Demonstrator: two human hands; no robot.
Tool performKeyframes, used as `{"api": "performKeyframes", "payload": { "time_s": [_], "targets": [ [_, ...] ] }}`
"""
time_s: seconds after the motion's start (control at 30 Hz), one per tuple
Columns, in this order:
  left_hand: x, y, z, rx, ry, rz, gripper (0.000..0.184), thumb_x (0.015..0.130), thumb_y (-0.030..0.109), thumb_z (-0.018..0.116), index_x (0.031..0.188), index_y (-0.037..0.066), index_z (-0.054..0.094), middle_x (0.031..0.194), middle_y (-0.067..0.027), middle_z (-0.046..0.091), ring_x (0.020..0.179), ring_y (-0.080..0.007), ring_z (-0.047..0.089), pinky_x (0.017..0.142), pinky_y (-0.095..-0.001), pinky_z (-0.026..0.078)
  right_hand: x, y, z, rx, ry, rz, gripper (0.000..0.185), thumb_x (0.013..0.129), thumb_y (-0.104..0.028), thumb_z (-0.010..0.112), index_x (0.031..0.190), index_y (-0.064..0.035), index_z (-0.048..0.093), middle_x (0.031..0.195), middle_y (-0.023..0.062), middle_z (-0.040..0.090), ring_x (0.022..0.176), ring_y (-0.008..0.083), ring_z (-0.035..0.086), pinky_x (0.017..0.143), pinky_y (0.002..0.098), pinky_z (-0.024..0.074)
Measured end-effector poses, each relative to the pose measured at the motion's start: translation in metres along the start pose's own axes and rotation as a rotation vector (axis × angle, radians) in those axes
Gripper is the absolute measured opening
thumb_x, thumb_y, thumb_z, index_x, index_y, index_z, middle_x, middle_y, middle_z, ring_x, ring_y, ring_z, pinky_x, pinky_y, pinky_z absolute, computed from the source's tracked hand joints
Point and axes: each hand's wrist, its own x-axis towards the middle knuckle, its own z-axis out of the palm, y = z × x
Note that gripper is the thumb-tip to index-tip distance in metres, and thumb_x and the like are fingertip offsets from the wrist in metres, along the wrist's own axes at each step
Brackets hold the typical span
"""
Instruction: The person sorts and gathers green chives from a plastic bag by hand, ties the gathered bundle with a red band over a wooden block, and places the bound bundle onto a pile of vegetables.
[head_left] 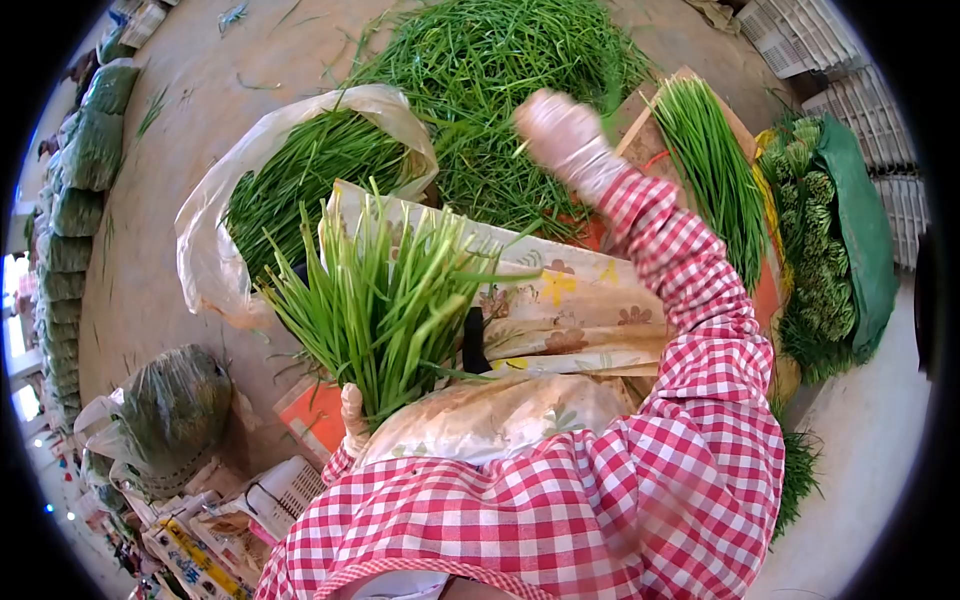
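Note:
My left hand (353,418), in a pale glove, grips a thick upright bunch of garlic chives (385,310) against my lap. Its thumb shows; the other fingers are hidden behind the stalks. My right hand (562,135), gloved and smeared by motion, is raised over a large loose heap of green leaves (500,60). It looks closed, with a pale stalk end poking out on one side and a green blur beyond it. A stained flower-print apron (590,315) covers my legs under both arms.
An open plastic bag (205,265) full of chives stands front left. On the right, a long bunch of chives (715,170) lies on a board beside a green sack (855,240) of bundled stalks. White crates (865,120) are stacked far right; filled bags (90,150) line the left.

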Motion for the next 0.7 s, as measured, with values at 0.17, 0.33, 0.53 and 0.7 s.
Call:
{"api": "performKeyframes", "payload": {
  "time_s": [0.17,0.33,0.53,0.7],
  "targets": [
    [0.002,0.003,0.001,0.0,0.003,0.013,0.061,0.079,0.034,0.063,0.125,-0.001,0.044,0.118,-0.0145,0.054,0.103,-0.0252,0.056,0.09,-0.039,0.046,-0.003,0.039,-0.028,0.928,-0.744,0.416,0.045,0.084,-0.019,0.059,0.125,-0.0058,0.048,0.123,0.0195,0.053,0.096,0.0243,0.063,0.082,0.0347,0.0497],
    [0.001,-0.001,0.003,-0.012,0.007,0.006,0.06,0.079,0.033,0.064,0.125,-0.001,0.044,0.117,-0.0141,0.054,0.103,-0.0249,0.056,0.09,-0.0387,0.046,-0.043,-0.024,-0.076,1.024,-0.672,-0.199,0.036,0.082,-0.032,0.063,0.101,-0.0009,0.062,0.111,0.0151,0.06,0.085,0.0249,0.062,0.073,0.0333,0.0508],
    [-0.001,-0.007,0.005,-0.021,0.012,0.013,0.06,0.079,0.032,0.064,0.125,-0.001,0.044,0.117,-0.0137,0.055,0.103,-0.0245,0.056,0.09,-0.0384,0.046,-0.046,-0.008,-0.136,2.058,-0.896,0.363,0.022,0.082,-0.025,0.066,0.085,-0.0032,0.064,0.072,0.0025,0.059,0.062,0.0072,0.057,0.053,0.0237,0.0485],
    [-0.001,-0.005,0.006,-0.016,0.011,0.018,0.059,0.079,0.032,0.064,0.125,-0.001,0.044,0.116,-0.0133,0.055,0.102,-0.0241,0.056,0.089,-0.0381,0.046,-0.048,0.038,-0.121,2.193,-0.067,0.55,0.044,0.08,-0.021,0.067,0.118,-0.0068,0.049,0.083,0.0058,0.065,0.066,0.0077,0.057,0.054,0.0179,0.05]
  ]
}}
